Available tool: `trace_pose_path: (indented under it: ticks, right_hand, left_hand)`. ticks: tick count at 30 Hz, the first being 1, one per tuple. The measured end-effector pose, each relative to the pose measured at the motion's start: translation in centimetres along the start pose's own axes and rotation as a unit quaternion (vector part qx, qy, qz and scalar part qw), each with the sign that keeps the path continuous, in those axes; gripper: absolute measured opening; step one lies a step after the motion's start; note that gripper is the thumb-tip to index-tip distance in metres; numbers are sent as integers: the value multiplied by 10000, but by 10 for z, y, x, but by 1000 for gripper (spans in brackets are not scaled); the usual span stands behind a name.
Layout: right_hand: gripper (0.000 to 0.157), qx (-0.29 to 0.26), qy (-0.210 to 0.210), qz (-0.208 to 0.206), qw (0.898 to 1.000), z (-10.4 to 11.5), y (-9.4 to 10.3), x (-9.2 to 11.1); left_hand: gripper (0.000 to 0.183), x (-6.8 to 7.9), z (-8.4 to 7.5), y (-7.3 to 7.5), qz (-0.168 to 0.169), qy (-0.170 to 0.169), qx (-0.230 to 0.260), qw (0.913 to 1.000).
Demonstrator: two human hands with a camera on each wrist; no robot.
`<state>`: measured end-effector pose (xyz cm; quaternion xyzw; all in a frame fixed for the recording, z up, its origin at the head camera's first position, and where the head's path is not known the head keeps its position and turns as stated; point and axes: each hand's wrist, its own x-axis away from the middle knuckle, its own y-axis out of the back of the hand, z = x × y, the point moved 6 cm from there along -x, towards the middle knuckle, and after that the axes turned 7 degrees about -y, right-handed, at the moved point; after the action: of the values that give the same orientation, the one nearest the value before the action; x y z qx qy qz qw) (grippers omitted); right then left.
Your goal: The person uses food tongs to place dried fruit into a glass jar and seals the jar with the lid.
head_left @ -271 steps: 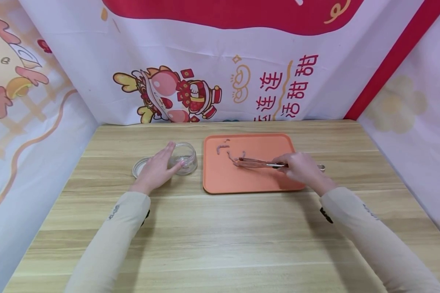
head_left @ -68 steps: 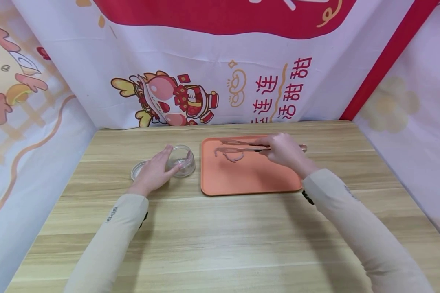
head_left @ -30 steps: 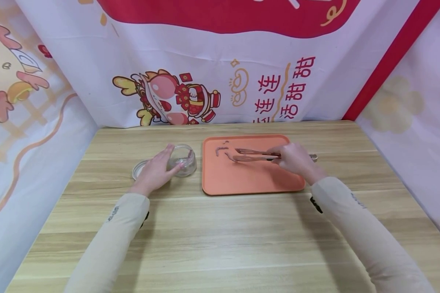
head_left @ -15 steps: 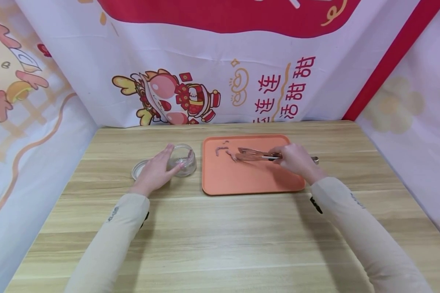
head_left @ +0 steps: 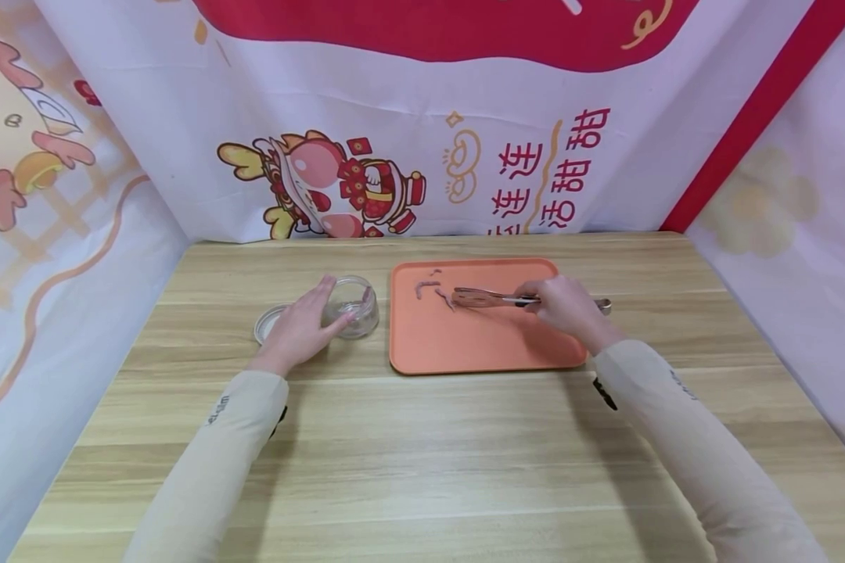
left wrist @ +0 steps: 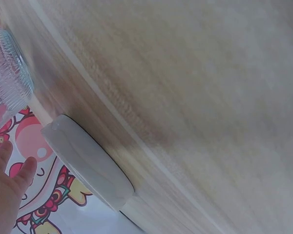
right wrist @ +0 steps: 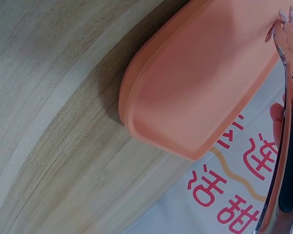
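A clear glass jar (head_left: 352, 309) stands left of the orange tray (head_left: 422, 352), with a thin purplish strip (head_left: 367, 295) leaning inside it. My left hand (head_left: 301, 328) lies alongside the jar, thumb extended in front and fingers reaching to its back left. With my right hand (head_left: 565, 306) I grip metal tongs (head_left: 486, 299) with black handle grips; their copper-looking heads are close together low over the tray. Right at the tips lies a purplish strip (head_left: 446, 299). More strips (head_left: 427, 285) lie behind it. In the right wrist view the tongs (right wrist: 288, 170) run up toward the strips.
A round jar lid (head_left: 264, 322) lies on the wooden table (head_left: 408, 461), partly hidden behind my left hand; in the left wrist view the lid (left wrist: 90, 163) looks whitish. A printed cloth (head_left: 422, 141) hangs along the table's back edge.
A strip now shows in the jar, unlike 9 seconds ago. The tongs came forward from the tray's back edge, and their heads have closed together since a second ago. The left hand stays put.
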<state>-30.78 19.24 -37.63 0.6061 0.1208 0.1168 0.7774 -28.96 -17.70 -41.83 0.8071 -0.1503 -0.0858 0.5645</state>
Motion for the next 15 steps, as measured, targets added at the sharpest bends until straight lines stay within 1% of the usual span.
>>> trace_pose_path:
  ticks: [7, 15]
  right_hand:
    - [19, 93, 122, -215, 9997, 2, 2, 2]
    - [19, 48, 47, -204, 9998, 1, 4, 2]
  left_hand:
    - [89, 1, -1, 1, -33, -61, -62, 10000]
    - [89, 0, -1, 1, 13, -27, -44, 10000]
